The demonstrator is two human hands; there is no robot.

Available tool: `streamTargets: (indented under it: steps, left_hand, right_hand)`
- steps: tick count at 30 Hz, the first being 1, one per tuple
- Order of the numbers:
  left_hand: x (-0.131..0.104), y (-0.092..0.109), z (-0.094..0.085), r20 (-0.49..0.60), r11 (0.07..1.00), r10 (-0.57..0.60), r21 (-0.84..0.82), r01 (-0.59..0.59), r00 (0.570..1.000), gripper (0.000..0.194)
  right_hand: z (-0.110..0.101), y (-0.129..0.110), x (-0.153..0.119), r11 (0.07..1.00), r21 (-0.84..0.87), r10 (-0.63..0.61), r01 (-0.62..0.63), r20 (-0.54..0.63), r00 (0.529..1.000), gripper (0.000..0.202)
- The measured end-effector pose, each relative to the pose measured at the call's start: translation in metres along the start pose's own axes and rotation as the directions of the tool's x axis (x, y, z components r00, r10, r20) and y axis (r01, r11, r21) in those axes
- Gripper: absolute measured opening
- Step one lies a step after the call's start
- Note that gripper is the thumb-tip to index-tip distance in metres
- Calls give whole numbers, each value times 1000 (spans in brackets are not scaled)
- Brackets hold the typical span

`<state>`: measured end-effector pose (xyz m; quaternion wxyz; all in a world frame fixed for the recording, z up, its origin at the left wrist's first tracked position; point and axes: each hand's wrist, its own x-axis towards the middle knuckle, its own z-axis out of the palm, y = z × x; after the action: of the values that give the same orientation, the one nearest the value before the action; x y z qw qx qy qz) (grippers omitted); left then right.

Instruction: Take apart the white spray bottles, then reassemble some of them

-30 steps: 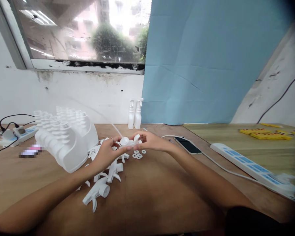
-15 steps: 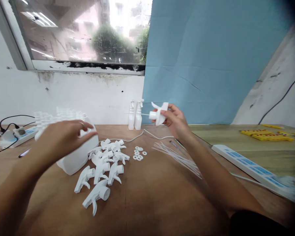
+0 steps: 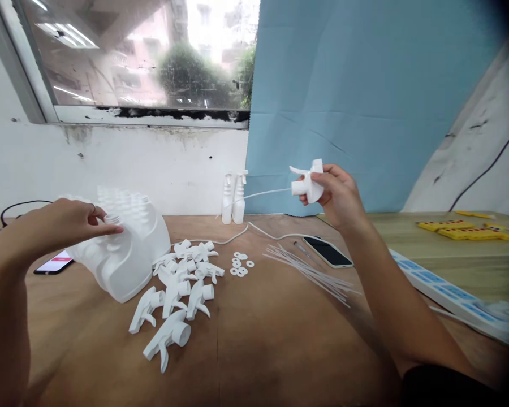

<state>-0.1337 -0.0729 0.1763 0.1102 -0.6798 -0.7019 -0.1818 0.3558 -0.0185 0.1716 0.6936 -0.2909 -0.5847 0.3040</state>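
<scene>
My right hand [image 3: 340, 195] is raised in front of the blue sheet, its fingers closed around a white trigger spray head [image 3: 313, 183]. From the spray head's collar a thin white dip tube [image 3: 266, 193] sticks out to the left, slightly bowed. On the left, my left hand [image 3: 74, 221] has its thumb and fingers closed about the threaded neck of a white plastic bottle [image 3: 112, 219], the nearest in a row of capless bottles. Several loose trigger spray heads [image 3: 176, 291] lie in a pile right of the bottles.
Several white washers [image 3: 238, 264] and a bundle of thin tubes [image 3: 309, 271] lie mid-table. Two assembled spray bottles [image 3: 238, 200] stand by the wall. A phone [image 3: 328, 251] lies under my right forearm, near a power strip [image 3: 445, 294]; another phone [image 3: 54, 262] is at left.
My left hand has moved left and down from above the bottles onto one bottle's neck. My right hand has carried the spray head with its tube to the right and slightly up.
</scene>
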Motion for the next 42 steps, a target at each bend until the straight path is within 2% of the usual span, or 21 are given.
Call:
streamTargets:
  steps: [2, 3, 6, 9, 11, 13, 15, 18, 21, 24, 32, 37, 39, 42]
  left_hand:
    - [2, 5, -6, 180, 997, 21, 67, -34, 984, 53]
    - [2, 8, -10, 220, 995, 25, 89, -45, 975, 55]
    - [-3, 14, -17, 168, 997, 57, 44, -65, 984, 59]
    - [-11, 20, -18, 37, 987, 102, -131, -97, 994, 54]
    - [-15, 26, -16, -11, 936, 107, -337, -105, 994, 50]
    - [-18, 35, -14, -15, 841, 109, -531, -101, 994, 51]
    - [-21, 46, -12, -9, 781, 115, -617, -96, 993, 53]
    - [-24, 62, -11, -12, 836, 121, -538, -109, 993, 47]
    - [-27, 68, -11, -36, 888, 197, -418, -194, 980, 36]
    - [-29, 69, -10, -64, 874, 273, -401, -275, 960, 32]
    - [-32, 75, -6, -73, 846, 339, -411, -338, 938, 33]
    - [-34, 86, 0, -151, 796, 432, -400, -455, 889, 31]
    - [-35, 96, 2, -166, 760, 470, -423, -493, 867, 30]
    - [-34, 118, 4, -163, 717, 490, -482, -503, 856, 33]
  right_hand:
    - [1, 1, 0, 1000, 2, 25, -25, 18, 1000, 17]
    - [2, 2, 0, 999, 10, 35, -35, 29, 999, 17]
    - [4, 1, -1, 996, 75, 35, -41, 69, 997, 15]
    - [8, -4, -4, 986, 163, 28, -48, 124, 992, 14]
    - [10, -8, -7, 979, 193, 40, -70, 154, 987, 14]
    - [12, -12, -10, 976, 200, 49, -84, 176, 983, 13]
    - [15, -14, -12, 976, 199, 51, -91, 198, 979, 13]
    - [17, -13, -14, 972, 204, 72, -119, 221, 973, 16]
    - [20, -11, -15, 970, 197, 98, -144, 224, 970, 18]
    - [23, -7, -16, 969, 189, 113, -160, 237, 965, 19]
    - [32, -1, -21, 962, 191, 127, -195, 316, 940, 25]
    - [43, -7, -30, 989, 124, 28, -74, 338, 941, 30]
    - [50, -11, -34, 995, 102, -45, 12, 330, 943, 33]
    - [66, -16, -40, 989, 71, -149, 133, 320, 936, 35]
